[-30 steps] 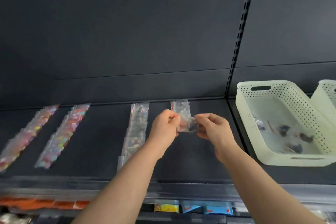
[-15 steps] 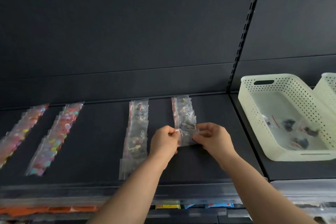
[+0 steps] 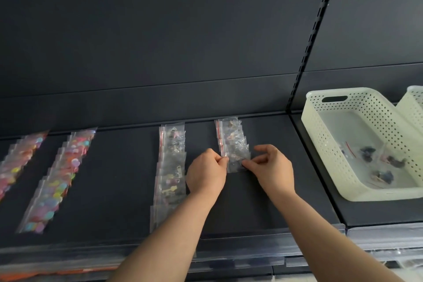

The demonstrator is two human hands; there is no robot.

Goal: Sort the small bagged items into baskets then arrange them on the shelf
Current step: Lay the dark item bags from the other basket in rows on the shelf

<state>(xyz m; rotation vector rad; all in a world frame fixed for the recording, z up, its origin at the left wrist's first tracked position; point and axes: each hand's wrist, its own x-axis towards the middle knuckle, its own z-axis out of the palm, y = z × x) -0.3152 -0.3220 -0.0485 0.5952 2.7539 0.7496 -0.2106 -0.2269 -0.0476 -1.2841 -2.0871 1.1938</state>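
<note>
A small clear zip bag (image 3: 238,162) lies at the near end of a short row of bags (image 3: 230,135) on the dark shelf (image 3: 119,190). My left hand (image 3: 207,174) pinches the bag's left edge. At the bag's right edge my right hand (image 3: 272,169) pinches it between thumb and forefinger. To the left runs a longer row of clear bags (image 3: 170,171). Two rows of bags with colourful contents (image 3: 59,178) lie further left. A cream perforated basket (image 3: 320,144) stands on the shelf at the right, with a few bags (image 3: 386,162) inside.
A second cream basket (image 3: 414,107) leans behind the first at the far right edge. A slotted upright (image 3: 315,30) divides the dark back panel. Clear price rails (image 3: 251,252) run along the shelf's front edge, with packaged goods dimly visible below.
Both hands have brought the clear bag down from the air onto the shelf, at the near end of the short row. The view has shifted slightly.
</note>
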